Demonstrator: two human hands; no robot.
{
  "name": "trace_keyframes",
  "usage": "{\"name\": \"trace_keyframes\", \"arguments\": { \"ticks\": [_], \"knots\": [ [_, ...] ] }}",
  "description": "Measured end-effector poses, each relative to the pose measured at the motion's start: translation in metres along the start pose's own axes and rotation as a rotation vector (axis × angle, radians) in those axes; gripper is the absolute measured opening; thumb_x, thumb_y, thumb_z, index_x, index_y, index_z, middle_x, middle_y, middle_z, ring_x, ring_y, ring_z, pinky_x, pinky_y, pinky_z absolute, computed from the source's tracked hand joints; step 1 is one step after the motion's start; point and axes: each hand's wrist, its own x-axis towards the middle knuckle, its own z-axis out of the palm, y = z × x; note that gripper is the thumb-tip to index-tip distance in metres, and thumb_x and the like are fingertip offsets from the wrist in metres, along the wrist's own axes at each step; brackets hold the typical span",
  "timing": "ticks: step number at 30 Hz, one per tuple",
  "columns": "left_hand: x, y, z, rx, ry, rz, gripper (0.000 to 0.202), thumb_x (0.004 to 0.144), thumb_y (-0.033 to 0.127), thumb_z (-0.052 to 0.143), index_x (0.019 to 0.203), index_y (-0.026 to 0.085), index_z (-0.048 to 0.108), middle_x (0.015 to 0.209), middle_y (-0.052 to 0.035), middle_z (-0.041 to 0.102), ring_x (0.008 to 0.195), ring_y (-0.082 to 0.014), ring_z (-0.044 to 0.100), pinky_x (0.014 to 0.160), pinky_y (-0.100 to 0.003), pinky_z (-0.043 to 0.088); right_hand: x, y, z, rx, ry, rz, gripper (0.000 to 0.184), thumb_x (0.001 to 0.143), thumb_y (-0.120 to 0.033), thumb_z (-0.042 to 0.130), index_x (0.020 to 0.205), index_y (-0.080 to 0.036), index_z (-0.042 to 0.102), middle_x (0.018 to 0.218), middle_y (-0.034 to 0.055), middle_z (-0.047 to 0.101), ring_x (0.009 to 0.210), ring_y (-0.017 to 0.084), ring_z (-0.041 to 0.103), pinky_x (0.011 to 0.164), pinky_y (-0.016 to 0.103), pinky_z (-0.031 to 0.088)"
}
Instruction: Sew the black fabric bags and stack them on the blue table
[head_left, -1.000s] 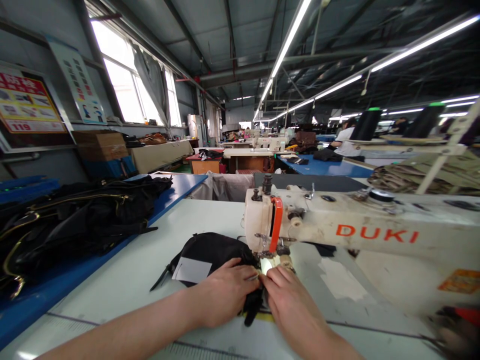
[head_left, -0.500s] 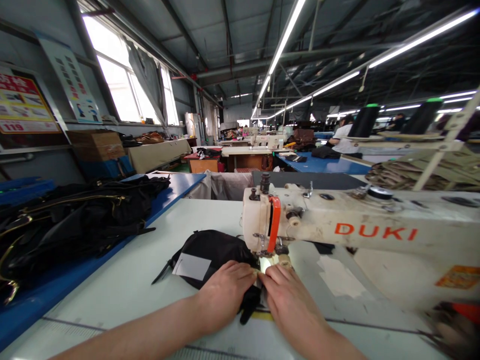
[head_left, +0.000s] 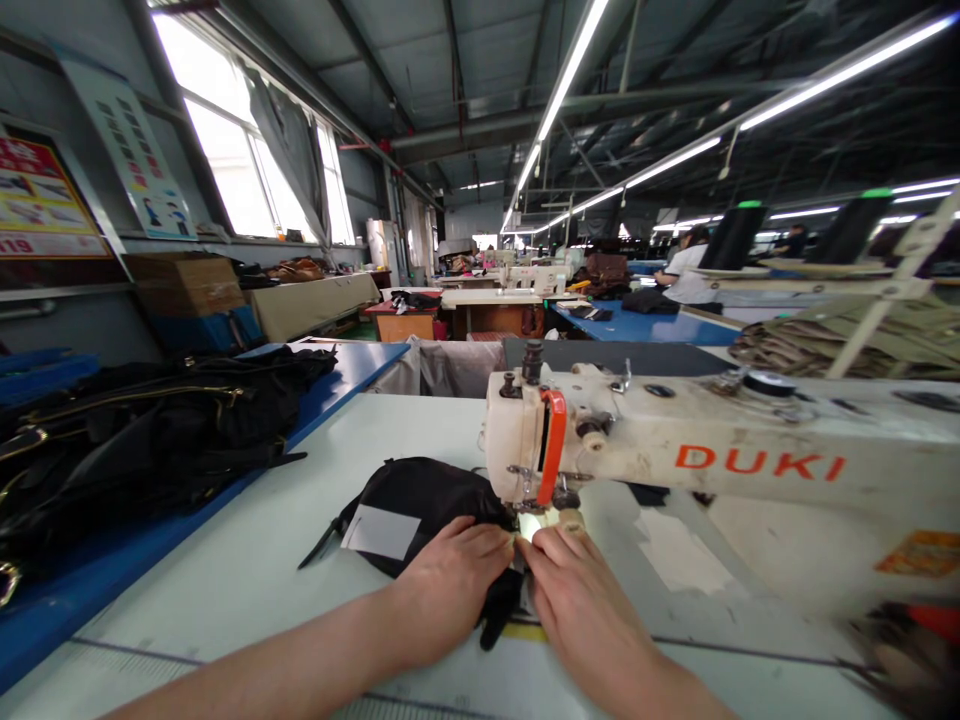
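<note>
Pale sewing table [head_left: 247, 570] under black fabric piece [head_left: 420, 495] and DUKI sewing machine [head_left: 675, 455]

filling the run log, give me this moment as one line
left hand: pressing black fabric piece | right hand: fingertips at presser foot of sewing machine | white table
</note>
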Motion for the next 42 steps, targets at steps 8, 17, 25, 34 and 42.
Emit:
{"name": "trace_keyframes", "arguments": {
  "ticks": [8, 17, 25, 34, 42],
  "knots": [
    [-0.002, -0.002, 0.004, -0.007, 0.027, -0.013, 0.043, 0.085, 0.007, 0.042, 0.126, 0.018, 0.048, 0.126, -0.0059, 0.058, 0.119, -0.0188, 0.050, 0.108, -0.037, 0.031, 0.002, 0.001, 0.004, 0.014, 0.007, 0.012, 0.030, 0.085, -0.007, 0.046, 0.112, -0.013, 0.059, 0.102, 0.0104, 0.057, 0.094, 0.024, 0.050, 0.084, 0.039, 0.041],
    [0.001, -0.007, 0.011, 0.002, 0.028, -0.034, 0.045, 0.084, 0.008, 0.043, 0.127, 0.016, 0.049, 0.130, -0.0078, 0.056, 0.122, -0.0215, 0.049, 0.108, -0.041, 0.033, 0.002, 0.001, 0.001, 0.014, -0.013, -0.004, 0.029, 0.086, -0.007, 0.044, 0.110, -0.013, 0.059, 0.102, 0.0109, 0.056, 0.094, 0.026, 0.049, 0.083, 0.041, 0.040],
    [0.001, -0.005, 0.012, 0.004, 0.054, -0.043, 0.042, 0.084, 0.007, 0.044, 0.124, 0.017, 0.052, 0.130, -0.0064, 0.056, 0.121, -0.0204, 0.049, 0.107, -0.040, 0.034, -0.002, 0.002, -0.001, 0.082, -0.051, -0.017, 0.027, 0.084, -0.002, 0.045, 0.103, -0.014, 0.061, 0.093, 0.0075, 0.055, 0.091, 0.025, 0.048, 0.088, 0.044, 0.039],
    [0.002, -0.004, 0.010, 0.009, 0.061, -0.054, 0.037, 0.085, 0.010, 0.047, 0.120, 0.017, 0.054, 0.127, -0.0062, 0.057, 0.119, -0.0220, 0.050, 0.107, -0.040, 0.034, 0.000, 0.003, -0.002, 0.064, -0.065, -0.023, 0.029, 0.085, -0.003, 0.044, 0.108, -0.014, 0.060, 0.096, 0.0085, 0.056, 0.095, 0.026, 0.049, 0.091, 0.047, 0.038],
    [0.008, -0.003, 0.003, -0.052, 0.119, -0.096, 0.021, 0.094, 0.014, 0.043, 0.099, 0.017, 0.064, 0.109, -0.0059, 0.063, 0.104, -0.0197, 0.056, 0.095, -0.035, 0.044, -0.008, 0.005, -0.002, 0.215, -0.012, -0.063, 0.027, 0.084, -0.001, 0.044, 0.099, -0.017, 0.060, 0.094, 0.0065, 0.054, 0.095, 0.025, 0.046, 0.090, 0.043, 0.039]
  ]
}}
